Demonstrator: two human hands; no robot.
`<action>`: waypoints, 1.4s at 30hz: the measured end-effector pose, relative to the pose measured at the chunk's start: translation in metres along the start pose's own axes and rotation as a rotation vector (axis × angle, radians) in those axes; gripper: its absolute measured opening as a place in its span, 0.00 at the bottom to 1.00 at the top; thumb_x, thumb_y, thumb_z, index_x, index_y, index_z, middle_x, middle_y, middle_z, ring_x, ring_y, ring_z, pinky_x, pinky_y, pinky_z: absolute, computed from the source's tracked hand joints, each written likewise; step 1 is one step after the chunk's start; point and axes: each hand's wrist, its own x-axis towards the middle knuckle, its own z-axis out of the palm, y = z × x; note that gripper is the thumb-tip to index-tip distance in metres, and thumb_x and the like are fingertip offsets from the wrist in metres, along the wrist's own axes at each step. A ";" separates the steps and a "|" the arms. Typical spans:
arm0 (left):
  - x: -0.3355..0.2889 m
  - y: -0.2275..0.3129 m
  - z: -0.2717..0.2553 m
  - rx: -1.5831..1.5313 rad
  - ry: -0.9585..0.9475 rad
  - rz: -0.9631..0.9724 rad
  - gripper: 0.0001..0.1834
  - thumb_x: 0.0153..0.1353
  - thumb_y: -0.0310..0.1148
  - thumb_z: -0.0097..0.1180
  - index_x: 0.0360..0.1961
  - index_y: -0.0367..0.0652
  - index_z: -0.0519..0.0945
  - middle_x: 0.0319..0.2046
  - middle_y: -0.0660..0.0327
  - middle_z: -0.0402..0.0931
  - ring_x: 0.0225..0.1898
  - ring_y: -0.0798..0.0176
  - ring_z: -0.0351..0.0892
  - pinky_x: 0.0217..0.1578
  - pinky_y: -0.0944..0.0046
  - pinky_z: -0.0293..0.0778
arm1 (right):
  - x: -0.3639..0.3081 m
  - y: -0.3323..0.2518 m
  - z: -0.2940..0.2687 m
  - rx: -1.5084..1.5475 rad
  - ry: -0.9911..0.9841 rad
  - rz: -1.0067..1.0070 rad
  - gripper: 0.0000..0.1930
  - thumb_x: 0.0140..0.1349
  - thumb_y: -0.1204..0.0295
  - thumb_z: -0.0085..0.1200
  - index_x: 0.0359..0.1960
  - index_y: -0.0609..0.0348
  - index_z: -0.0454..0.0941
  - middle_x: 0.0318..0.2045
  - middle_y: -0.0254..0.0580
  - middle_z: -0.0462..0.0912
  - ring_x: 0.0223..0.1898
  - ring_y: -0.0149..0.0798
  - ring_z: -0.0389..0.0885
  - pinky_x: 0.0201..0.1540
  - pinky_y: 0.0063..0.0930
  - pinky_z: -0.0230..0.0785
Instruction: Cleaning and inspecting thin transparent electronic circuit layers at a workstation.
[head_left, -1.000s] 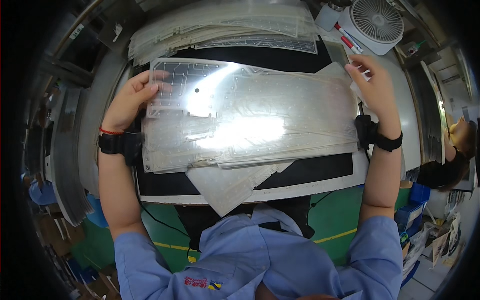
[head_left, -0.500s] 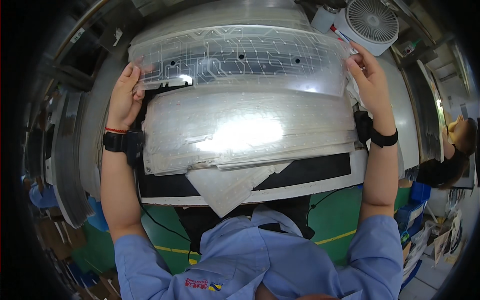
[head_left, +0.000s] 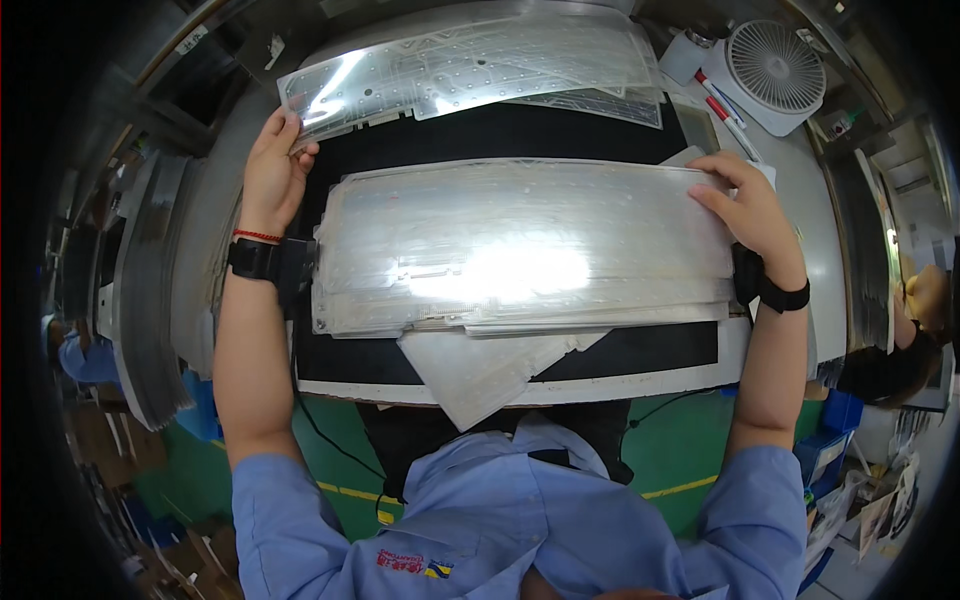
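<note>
The clear patterned sheet (head_left: 470, 62) has moved farther back since half a second ago — it now lies on the rear pile, only the left hand (head_left: 272, 170) pinching its left corner. The right hand (head_left: 750, 215) has let go — fingers rest open on the near stack of sheets (head_left: 520, 250)

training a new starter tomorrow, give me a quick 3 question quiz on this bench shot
1. True or false: the left hand grips the corner of the far clear sheet.
2. What does the right hand touch? A) the white fan B) the near stack of clear sheets C) the red pen
3. Fill in: the sheets lie on a ____ mat.

Key
1. True; the sheet's left corner sits in its grip.
2. B; its fingers rest on the stack's right end.
3. Black.
</note>
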 end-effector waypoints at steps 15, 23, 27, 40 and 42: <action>0.001 0.008 0.016 -0.079 -0.070 0.039 0.26 0.77 0.39 0.42 0.67 0.31 0.63 0.57 0.45 0.74 0.51 0.58 0.80 0.54 0.66 0.78 | 0.005 0.015 0.005 0.398 0.259 -0.022 0.06 0.68 0.74 0.55 0.44 0.61 0.80 0.37 0.27 0.79 0.39 0.23 0.73 0.45 0.18 0.66; -0.030 0.019 0.034 0.066 -0.426 -0.082 0.27 0.78 0.45 0.36 0.63 0.33 0.71 0.47 0.53 0.82 0.41 0.68 0.82 0.45 0.69 0.78 | 0.003 0.015 0.002 0.455 0.268 0.036 0.08 0.69 0.73 0.54 0.45 0.63 0.80 0.37 0.27 0.79 0.39 0.22 0.74 0.46 0.18 0.66; -0.053 0.032 0.052 0.047 -0.729 -0.028 0.28 0.77 0.48 0.39 0.62 0.33 0.73 0.55 0.49 0.79 0.55 0.58 0.78 0.56 0.61 0.73 | 0.004 0.013 0.002 0.383 0.233 0.068 0.08 0.69 0.71 0.54 0.45 0.62 0.80 0.37 0.28 0.80 0.39 0.22 0.74 0.46 0.18 0.66; -0.126 0.023 0.136 0.971 -1.182 0.679 0.16 0.61 0.36 0.62 0.50 0.44 0.81 0.61 0.59 0.75 0.70 0.44 0.62 0.68 0.42 0.59 | -0.020 -0.074 0.003 -0.256 0.272 -0.446 0.17 0.57 0.73 0.63 0.49 0.59 0.82 0.39 0.48 0.82 0.45 0.51 0.79 0.50 0.37 0.71; -0.126 0.022 0.138 0.961 -1.184 0.674 0.16 0.60 0.36 0.62 0.49 0.45 0.81 0.61 0.59 0.75 0.70 0.45 0.63 0.68 0.42 0.59 | -0.029 -0.091 0.013 -0.190 0.083 -0.468 0.16 0.57 0.72 0.63 0.48 0.59 0.82 0.36 0.46 0.81 0.41 0.51 0.80 0.45 0.38 0.72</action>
